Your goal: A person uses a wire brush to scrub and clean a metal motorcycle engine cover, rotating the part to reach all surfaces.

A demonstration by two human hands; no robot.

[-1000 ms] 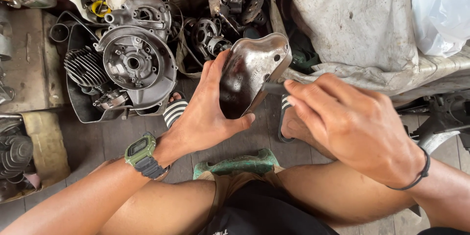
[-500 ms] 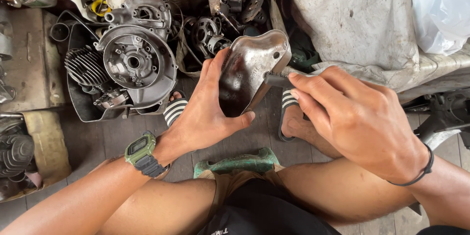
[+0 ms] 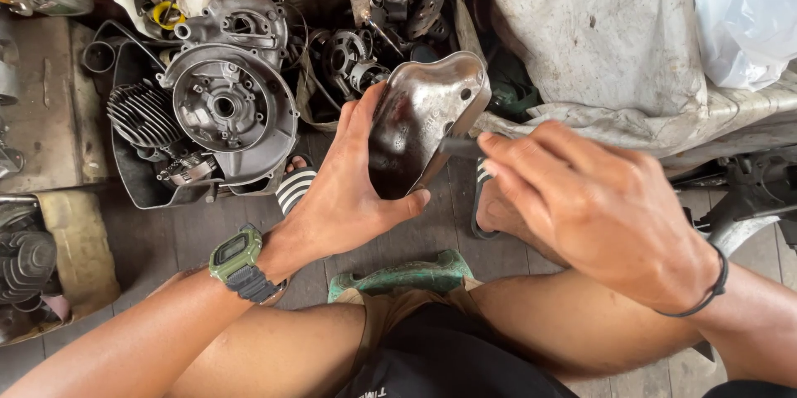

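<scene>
My left hand [image 3: 349, 190] grips a curved, grimy metal engine cover [image 3: 419, 120] and holds it upright above the floor, thumb along its lower edge. A green watch sits on that wrist. My right hand [image 3: 594, 199] is closed around a thin dark tool [image 3: 457, 146] whose tip touches the cover's right edge. A black band circles the right wrist. Both hands are held above my knees, and my sandalled feet show below the cover.
A black tray holds a round engine crankcase [image 3: 224, 107] and a finned cylinder [image 3: 137, 116] at left. A second tray [image 3: 378, 41] of small engine parts sits behind the cover. A dirty grey cloth [image 3: 598, 41] lies at right. A green stool edge [image 3: 398, 275] is between my legs.
My right hand has shifted slightly back to the right along the cover's edge with the tool. My left hand and the cover have stayed nearly still.
</scene>
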